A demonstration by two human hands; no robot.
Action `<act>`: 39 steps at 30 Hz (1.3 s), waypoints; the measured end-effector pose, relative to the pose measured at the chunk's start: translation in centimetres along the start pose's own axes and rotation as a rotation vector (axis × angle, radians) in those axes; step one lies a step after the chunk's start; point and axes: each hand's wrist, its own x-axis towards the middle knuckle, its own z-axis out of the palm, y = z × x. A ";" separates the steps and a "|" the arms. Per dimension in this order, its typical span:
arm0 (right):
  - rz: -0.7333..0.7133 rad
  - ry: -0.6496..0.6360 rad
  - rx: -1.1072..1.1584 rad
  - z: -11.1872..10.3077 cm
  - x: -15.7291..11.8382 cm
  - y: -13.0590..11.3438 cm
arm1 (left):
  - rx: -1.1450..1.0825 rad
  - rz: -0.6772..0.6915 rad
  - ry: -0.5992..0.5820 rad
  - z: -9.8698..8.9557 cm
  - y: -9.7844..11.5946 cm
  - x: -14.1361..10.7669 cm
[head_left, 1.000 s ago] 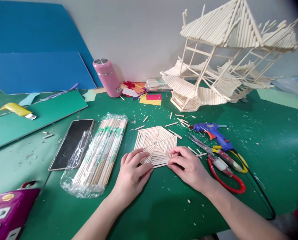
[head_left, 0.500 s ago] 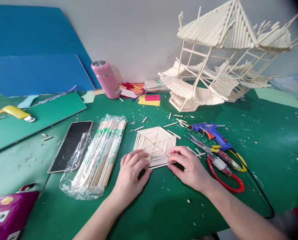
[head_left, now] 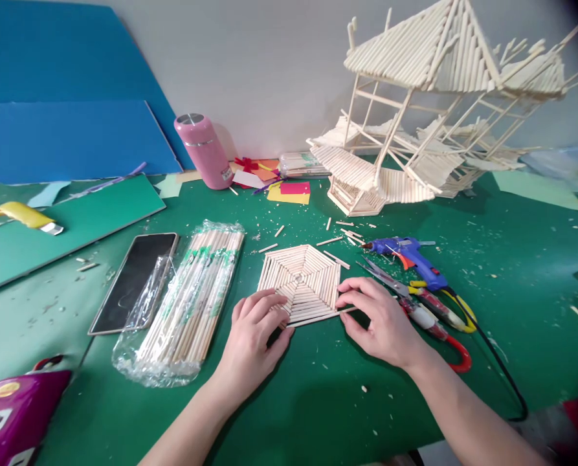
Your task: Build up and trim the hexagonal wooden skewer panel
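A flat hexagonal panel of thin wooden sticks [head_left: 304, 278] lies on the green table. Along its near edge runs a single stick [head_left: 314, 320], whose right end sticks out past the panel's corner. My left hand [head_left: 257, 327] rests at the panel's lower left corner, fingers bent and pressed on the panel and the stick's left end. At the lower right corner, my right hand [head_left: 376, 317] has its thumb and fingertips closed around the stick's right part.
Right of the panel lie a blue glue gun [head_left: 408, 252], scissors [head_left: 429, 320] and pliers [head_left: 441, 309]. Bagged sticks [head_left: 194, 298] and a phone [head_left: 136, 281] lie left. Behind stand a pink bottle [head_left: 205, 152] and a stick-built pavilion model [head_left: 395, 175]. Stick offcuts [head_left: 351, 236] are scattered about.
My right hand has slid a little to the right, away from the panel's corner, along the stick. My left hand has stayed at the lower left corner.
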 end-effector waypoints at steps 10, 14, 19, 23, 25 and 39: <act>0.039 -0.046 -0.040 -0.1 -0.3 0.3 | -0.001 0.007 0.008 0.0 0.0 0.0; 0.034 -0.046 -0.039 -0.1 -0.3 0.4 | 0.001 0.011 0.016 0.0 0.0 0.0; 0.030 -0.049 -0.038 -0.1 -0.3 0.5 | 0.001 0.012 0.013 0.0 0.0 0.1; 0.030 -0.049 -0.031 0.0 -0.4 0.5 | -0.012 -0.008 0.007 -0.1 0.1 0.0; 0.024 -0.049 -0.034 0.1 -0.4 0.5 | -0.017 -0.019 0.006 -0.2 0.1 -0.2; -0.018 -0.100 -0.100 0.1 -0.5 0.8 | 0.004 -0.018 0.043 0.0 0.0 -0.5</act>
